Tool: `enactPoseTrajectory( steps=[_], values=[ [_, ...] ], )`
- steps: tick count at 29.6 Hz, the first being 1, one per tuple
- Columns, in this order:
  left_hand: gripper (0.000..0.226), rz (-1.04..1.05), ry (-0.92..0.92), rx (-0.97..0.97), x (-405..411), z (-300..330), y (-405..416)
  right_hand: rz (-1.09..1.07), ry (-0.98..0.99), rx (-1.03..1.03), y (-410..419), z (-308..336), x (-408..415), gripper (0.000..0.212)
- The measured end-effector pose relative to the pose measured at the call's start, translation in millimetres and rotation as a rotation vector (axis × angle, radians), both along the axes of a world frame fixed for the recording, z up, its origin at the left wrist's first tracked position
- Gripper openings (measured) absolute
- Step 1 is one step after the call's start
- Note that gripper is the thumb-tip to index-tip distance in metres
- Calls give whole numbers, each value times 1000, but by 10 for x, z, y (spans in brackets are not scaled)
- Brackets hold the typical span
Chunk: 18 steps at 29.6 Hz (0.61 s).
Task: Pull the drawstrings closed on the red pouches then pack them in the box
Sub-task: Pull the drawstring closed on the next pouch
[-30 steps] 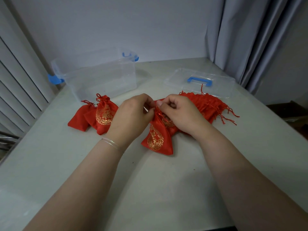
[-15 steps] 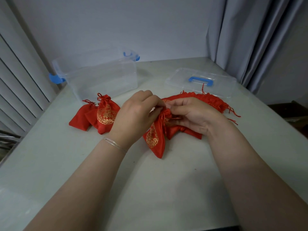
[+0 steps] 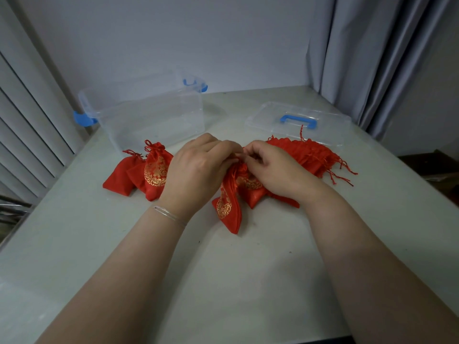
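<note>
The table (image 3: 74, 244) spread under everything. At 11 o'clock stood the clear box (image 3: 149, 115), open; its lid (image 3: 295, 125) lay flat at 1 o'clock. A heap of loose red pouches (image 3: 313, 155) lay just in front of the lid, and 2 tied pouches (image 3: 146, 172) lay at 10 o'clock. My left hand (image 3: 196, 172) and right hand (image 3: 278, 170) met at 12 o'clock, each pinching the neck of 1 pouch (image 3: 228, 209), whose body rested on the table.
</note>
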<state>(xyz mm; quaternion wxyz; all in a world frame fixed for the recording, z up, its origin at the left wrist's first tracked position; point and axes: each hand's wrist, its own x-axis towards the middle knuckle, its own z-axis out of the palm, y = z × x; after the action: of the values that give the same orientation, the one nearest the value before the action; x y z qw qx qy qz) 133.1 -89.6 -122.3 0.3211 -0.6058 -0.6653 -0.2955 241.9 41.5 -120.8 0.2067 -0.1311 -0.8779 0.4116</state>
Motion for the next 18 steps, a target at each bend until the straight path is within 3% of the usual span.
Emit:
enactPoseTrajectory(
  steps=[7,11,16,18],
  values=[
    [6,9,-261,-19,-24,33,-34,-27,-36,230,90,-44,35,10],
    [18,-26,-421,-57,18,41,-34,-48,-18,299,90,-45,40,9],
    [46,-78,-786,-282,-5,60,-44,-19,201,-28,17,39,35,16],
    [45,-140,-943,-355,-3,66,-44,-15,240,-43,-17,23,15,15]
  ],
)
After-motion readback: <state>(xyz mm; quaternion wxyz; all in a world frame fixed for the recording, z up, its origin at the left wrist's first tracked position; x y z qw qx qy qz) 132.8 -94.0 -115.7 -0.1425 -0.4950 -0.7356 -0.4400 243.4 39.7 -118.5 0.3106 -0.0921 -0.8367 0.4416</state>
